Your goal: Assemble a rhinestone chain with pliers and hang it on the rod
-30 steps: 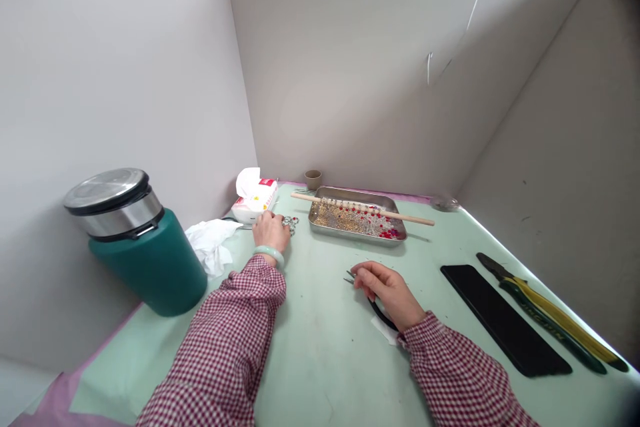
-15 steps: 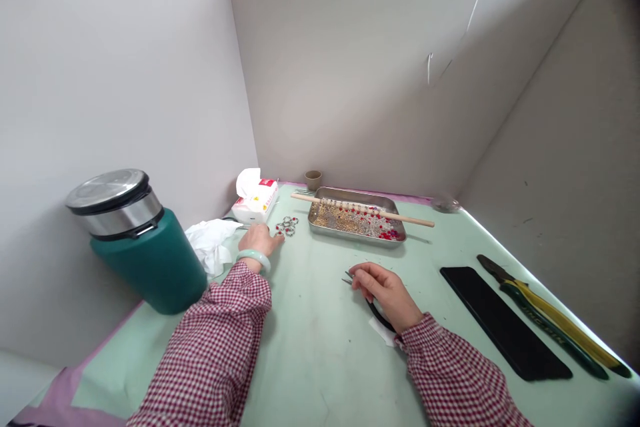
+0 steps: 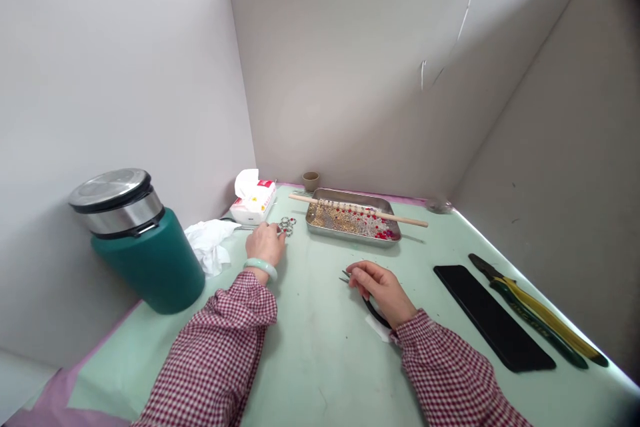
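Note:
At the left part of the green table, my left hand (image 3: 266,244) reaches over a small pile of wire rings with red beads (image 3: 287,225). Its fingers curl down at the near edge of the pile, and their tips are hidden, so what they grip does not show. A pale green bangle (image 3: 262,267) circles that wrist. Nearer the middle, my right hand (image 3: 380,285) is closed around small black-handled pliers (image 3: 345,276). Their two thin jaws point left and stand slightly apart, touching nothing. One dark curved handle shows under the palm, above a white scrap (image 3: 379,328).
A metal tray (image 3: 345,235) of gold, clear and red beads stands behind, with a wooden stick (image 3: 415,221) across it. Left are a green thermos (image 3: 155,260), crumpled tissue (image 3: 209,243) and tissue pack (image 3: 255,203). Right lie a black slab (image 3: 493,317) and large pliers (image 3: 540,310). A small cup (image 3: 311,180) is at the back.
My left hand has moved slightly right, and its fingers now cover part of the ring pile. My right hand keeps the pliers in nearly the same place. The view has shifted a little.

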`<action>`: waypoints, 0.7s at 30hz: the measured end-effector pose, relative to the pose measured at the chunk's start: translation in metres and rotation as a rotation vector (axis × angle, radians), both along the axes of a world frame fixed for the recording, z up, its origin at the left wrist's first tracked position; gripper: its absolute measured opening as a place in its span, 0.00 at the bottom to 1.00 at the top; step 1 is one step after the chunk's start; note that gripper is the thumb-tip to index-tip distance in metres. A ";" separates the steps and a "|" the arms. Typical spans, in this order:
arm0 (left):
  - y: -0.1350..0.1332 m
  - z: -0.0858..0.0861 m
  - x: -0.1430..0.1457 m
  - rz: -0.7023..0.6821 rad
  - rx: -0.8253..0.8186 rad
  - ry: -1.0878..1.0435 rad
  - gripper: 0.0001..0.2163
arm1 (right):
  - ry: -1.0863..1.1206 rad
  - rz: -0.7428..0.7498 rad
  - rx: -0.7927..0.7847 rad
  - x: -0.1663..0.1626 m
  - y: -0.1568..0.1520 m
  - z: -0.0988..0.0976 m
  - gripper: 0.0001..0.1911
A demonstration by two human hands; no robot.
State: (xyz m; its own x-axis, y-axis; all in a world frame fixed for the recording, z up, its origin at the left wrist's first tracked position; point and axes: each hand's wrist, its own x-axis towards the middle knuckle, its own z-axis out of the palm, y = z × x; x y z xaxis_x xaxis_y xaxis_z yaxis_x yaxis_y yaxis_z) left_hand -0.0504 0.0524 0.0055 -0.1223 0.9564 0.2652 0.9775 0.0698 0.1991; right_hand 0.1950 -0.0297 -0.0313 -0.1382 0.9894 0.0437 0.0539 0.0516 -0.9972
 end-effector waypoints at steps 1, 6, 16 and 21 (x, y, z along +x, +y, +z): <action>-0.004 0.001 0.006 -0.031 0.004 0.000 0.14 | 0.005 0.000 -0.002 0.000 0.000 0.000 0.15; -0.025 -0.004 0.044 -0.191 -0.010 -0.018 0.17 | 0.049 -0.006 0.013 -0.001 0.001 0.000 0.14; -0.033 -0.020 0.062 -0.368 0.077 -0.087 0.20 | 0.186 -0.194 0.154 0.000 -0.013 0.013 0.15; -0.067 0.013 0.059 -0.424 0.239 -0.193 0.21 | 0.072 -0.316 0.226 0.009 -0.022 0.013 0.14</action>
State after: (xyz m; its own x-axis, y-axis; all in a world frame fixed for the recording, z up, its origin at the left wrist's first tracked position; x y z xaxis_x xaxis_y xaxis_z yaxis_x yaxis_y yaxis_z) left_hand 0.0082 -0.0150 0.0185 0.1945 0.8478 0.4933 0.8540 -0.3938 0.3401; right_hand 0.2038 -0.0513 -0.0181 0.1834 0.9470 0.2639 0.0330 0.2624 -0.9644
